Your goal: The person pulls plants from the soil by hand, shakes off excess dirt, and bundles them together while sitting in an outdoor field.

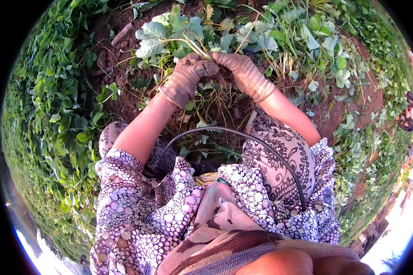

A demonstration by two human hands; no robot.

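Observation:
My left hand [184, 80], in a soil-stained knit glove, grips a leafy plant [155, 37] by the base of its pale stems. Its broad toothed leaves fan out up and to the left. Mud cakes the fingers of that glove. My right hand [246, 74], gloved likewise, has its fingertips against the stem base, close beside my left fingers. Whether it pinches anything is hidden. Thin brown roots [223, 92] and dry stalks show below and between the hands. A heap of similar leafy plants [289, 41] lies just beyond my right hand.
Dense green plants [55, 113] cover the ground at left, and more foliage [358, 154] grows at right. A clod or stick [122, 34] rests on bare brown soil [117, 72]. A dark curved handle or hoop [227, 129] arches between my patterned knees [278, 154].

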